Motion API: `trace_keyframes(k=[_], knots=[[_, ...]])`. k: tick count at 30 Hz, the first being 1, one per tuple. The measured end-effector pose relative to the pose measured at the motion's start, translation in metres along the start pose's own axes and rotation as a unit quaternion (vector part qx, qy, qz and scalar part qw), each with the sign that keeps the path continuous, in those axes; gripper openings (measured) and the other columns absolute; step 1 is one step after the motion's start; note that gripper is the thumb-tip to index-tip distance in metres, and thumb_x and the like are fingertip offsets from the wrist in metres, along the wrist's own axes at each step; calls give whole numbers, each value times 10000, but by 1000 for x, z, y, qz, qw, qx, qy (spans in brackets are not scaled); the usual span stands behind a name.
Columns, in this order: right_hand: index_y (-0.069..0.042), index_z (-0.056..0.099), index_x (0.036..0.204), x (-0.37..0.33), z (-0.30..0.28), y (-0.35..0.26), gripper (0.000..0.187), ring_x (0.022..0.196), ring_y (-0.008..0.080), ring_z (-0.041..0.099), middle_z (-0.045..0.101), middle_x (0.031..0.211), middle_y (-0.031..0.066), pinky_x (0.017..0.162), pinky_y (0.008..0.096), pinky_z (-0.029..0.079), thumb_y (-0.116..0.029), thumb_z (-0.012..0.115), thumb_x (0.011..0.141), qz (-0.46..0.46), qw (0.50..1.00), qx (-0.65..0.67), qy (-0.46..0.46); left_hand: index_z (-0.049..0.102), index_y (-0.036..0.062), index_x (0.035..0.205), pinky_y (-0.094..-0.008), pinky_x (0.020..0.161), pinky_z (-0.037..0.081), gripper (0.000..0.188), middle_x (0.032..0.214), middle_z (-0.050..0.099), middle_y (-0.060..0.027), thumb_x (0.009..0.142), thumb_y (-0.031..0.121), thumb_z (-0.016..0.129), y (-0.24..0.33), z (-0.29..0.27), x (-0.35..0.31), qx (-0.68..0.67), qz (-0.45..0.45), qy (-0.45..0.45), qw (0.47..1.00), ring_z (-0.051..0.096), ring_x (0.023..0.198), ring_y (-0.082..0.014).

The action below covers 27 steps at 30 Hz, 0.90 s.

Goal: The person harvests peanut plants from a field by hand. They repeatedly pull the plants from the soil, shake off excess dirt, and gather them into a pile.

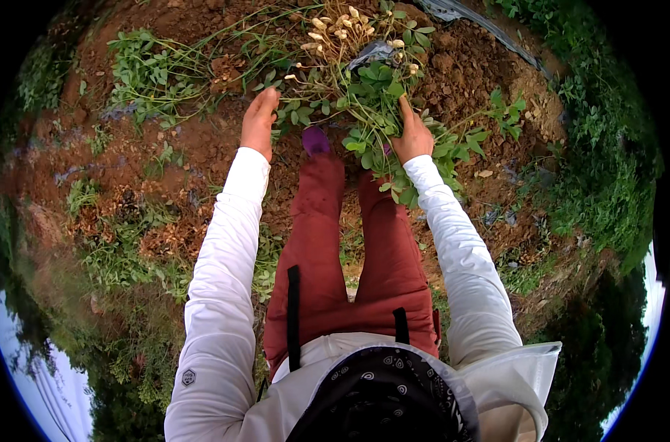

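A peanut plant (377,85) with green leaves stretches across the soil in front of me, its cluster of pale pods (342,31) at the far end. My right hand (414,138) is closed around the leafy stems at the near end, with some of its fingers hidden by foliage. Beside the pods, a crumpled piece of dark plastic film (373,53) is caught on the plant. To the left, my left hand (260,125) is held above the soil with its fingers stretched out. It holds nothing, and a few leaves are close to its fingertips.
Uprooted green plants (154,70) lie at the far left. A strip of plastic film (490,29) runs along the soil at the far right. Dense greenery (608,162) borders the right side. My purple shoe (316,140) stands just short of the plant. Dry brown leaves (180,236) lie at left.
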State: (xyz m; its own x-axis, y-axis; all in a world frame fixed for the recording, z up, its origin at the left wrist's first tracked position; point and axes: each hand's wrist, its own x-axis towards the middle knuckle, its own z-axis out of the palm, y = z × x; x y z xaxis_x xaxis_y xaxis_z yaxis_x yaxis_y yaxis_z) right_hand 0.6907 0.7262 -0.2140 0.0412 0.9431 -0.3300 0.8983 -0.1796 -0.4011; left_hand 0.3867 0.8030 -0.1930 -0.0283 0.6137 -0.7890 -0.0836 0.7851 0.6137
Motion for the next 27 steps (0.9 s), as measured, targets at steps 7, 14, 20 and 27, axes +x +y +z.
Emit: trace_keyframes(k=[7,14,20,27], knots=[[-164,352,1401,-23,-6,-95,1001,820,306,526,514,902,92,701,383,405,2,754,499,-36,996,49,72,-50,85,1469,-369,1118,130,1196,1497,191,-136,686,333,819,15,38,-30,-130,-85,-107,982,187,1376,-257],[-178,361,1393,-45,1,-140,961,888,315,511,488,962,132,755,409,410,-57,794,544,-91,989,101,59,376,45,1367,-450,1081,179,773,1368,430,-101,733,221,782,54,5,-36,-195,-110,-76,972,325,1288,-226],[-204,305,1412,-24,15,-131,812,1235,432,375,404,1311,280,996,460,362,-241,732,722,7,969,153,-196,490,5,1276,-385,1026,260,463,1214,561,-86,865,165,632,51,-6,-48,-7,-5,14,1000,482,1131,-190],[-19,606,1047,45,-35,-69,300,952,296,594,551,1120,158,807,364,487,-166,604,786,133,934,329,47,556,-18,1190,-308,1024,342,345,1339,490,-80,847,-20,585,56,-11,-83,142,91,26,985,397,1282,-208]])
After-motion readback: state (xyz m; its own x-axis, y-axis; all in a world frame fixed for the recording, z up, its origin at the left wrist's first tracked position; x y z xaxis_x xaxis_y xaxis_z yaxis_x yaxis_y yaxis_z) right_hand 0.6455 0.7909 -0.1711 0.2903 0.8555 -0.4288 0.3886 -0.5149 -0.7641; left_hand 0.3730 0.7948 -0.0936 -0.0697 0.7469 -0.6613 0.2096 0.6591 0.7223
